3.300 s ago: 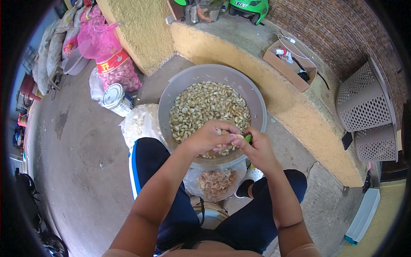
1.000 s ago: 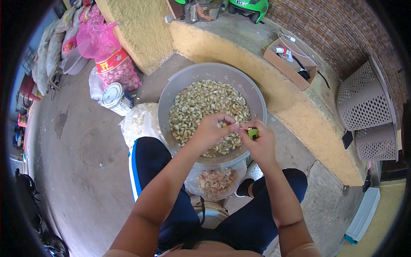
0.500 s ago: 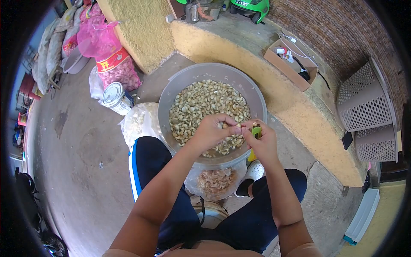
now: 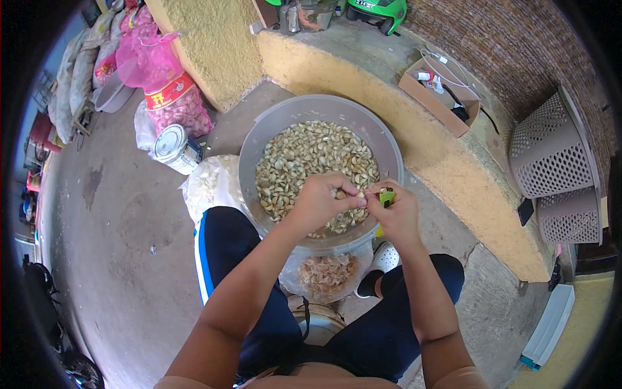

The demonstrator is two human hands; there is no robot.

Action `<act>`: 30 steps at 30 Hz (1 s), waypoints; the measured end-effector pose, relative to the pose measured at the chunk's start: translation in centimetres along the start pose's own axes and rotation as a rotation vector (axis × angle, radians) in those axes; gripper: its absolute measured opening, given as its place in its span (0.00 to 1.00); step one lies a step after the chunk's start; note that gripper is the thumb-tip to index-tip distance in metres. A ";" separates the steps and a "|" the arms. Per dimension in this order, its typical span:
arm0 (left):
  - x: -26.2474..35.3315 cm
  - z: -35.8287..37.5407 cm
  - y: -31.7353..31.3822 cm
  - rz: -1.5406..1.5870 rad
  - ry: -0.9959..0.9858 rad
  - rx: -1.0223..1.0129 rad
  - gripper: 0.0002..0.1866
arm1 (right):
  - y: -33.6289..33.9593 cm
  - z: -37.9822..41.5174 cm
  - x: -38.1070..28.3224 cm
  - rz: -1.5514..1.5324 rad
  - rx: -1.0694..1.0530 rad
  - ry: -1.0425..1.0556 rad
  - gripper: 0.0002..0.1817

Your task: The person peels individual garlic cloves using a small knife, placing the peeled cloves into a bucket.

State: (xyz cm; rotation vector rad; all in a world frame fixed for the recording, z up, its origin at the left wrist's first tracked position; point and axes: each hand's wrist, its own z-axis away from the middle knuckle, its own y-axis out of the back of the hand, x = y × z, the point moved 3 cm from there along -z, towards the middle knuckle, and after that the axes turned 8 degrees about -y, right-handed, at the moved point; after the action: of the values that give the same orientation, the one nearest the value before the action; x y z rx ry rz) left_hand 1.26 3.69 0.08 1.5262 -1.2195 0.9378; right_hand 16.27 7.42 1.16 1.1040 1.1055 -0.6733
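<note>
My left hand (image 4: 326,198) pinches a garlic clove (image 4: 361,194) between thumb and fingertips, over the near right part of a wide grey tub (image 4: 391,146). Meeting it at the clove, my right hand (image 4: 400,212) also has a green-and-yellow handled tool (image 4: 387,197) tucked in its curled fingers; it looks like a small cutter, but its blade is hidden. Many unpeeled garlic cloves (image 4: 311,152) lie in the tub beneath both hands. Between my legs, below the tub's near rim, a clear plastic bag holds papery garlic skins (image 4: 328,275).
Left of the tub, a white plastic bag (image 4: 217,185) holds pale cloves, beside a metal can (image 4: 175,148) and a pink net sack of garlic (image 4: 181,110). On the right, a low yellow ledge (image 4: 421,155) carries a cardboard box (image 4: 440,97). Perforated crates (image 4: 554,155) stand farther right.
The green-and-yellow tool has turned in my right hand, with less of its length showing. Both hands stay together at the clove, fingers shifted slightly.
</note>
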 end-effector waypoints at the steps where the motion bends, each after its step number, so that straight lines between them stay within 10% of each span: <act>1: -0.1 0.0 0.0 -0.006 0.001 -0.003 0.08 | -0.1 0.0 -0.1 0.009 0.010 -0.005 0.08; 11: 0.0 0.0 0.1 0.071 0.071 0.011 0.07 | 0.0 0.0 -0.2 -0.302 -0.116 -0.196 0.06; 20: 0.0 0.0 0.1 0.022 0.001 -0.004 0.08 | 0.2 0.1 -0.5 0.097 -0.005 0.236 0.05; 30: 0.4 0.1 0.0 -0.047 -0.093 -0.060 0.08 | 0.5 0.0 -0.8 0.137 -0.075 0.095 0.09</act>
State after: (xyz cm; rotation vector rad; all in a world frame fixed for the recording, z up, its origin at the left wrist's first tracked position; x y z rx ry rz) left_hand 1.39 3.47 0.44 1.5584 -1.2608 0.8000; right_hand 16.39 7.56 2.07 1.1456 1.1160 -0.4722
